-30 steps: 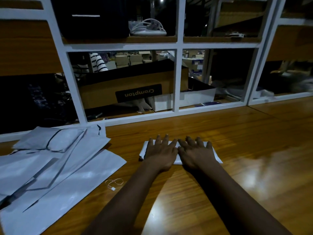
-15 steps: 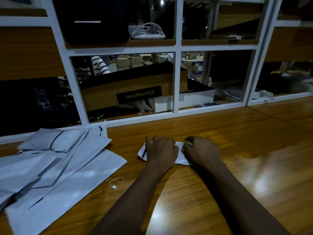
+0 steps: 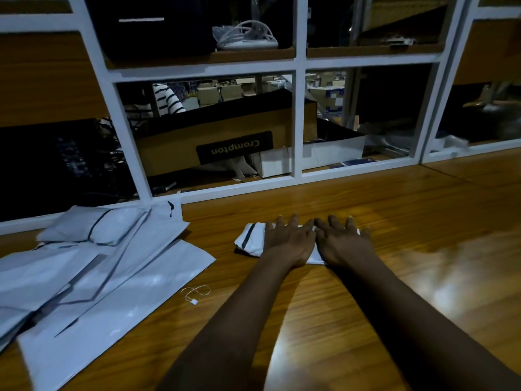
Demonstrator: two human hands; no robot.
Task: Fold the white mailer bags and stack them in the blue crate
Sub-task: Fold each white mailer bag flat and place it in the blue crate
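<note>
Mailer bag (image 3: 251, 240) pressed under flat left hand (image 3: 289, 240), right hand (image 3: 342, 244).

A folded mailer bag (image 3: 252, 239) is being pressed flat on the counter (image 3: 394, 221) under the left grip (image 3: 287, 241) and the right grip (image 3: 342, 244), which are being laid side by side on it. Its left end is being left uncovered. A pile of unfolded mailer bags (image 3: 112, 266) is being spread over the counter's left part, apart from the folded one. A tag string (image 3: 196, 292) is lying between that pile and the left forearm. Behind the counter a shelf unit (image 3: 298, 108) is standing. In its lower middle compartment a carton (image 3: 225, 136) is being stored, with a smaller box (image 3: 332, 153) just beside it on the right and a cable bundle (image 3: 245, 36) in the compartment above.
</note>
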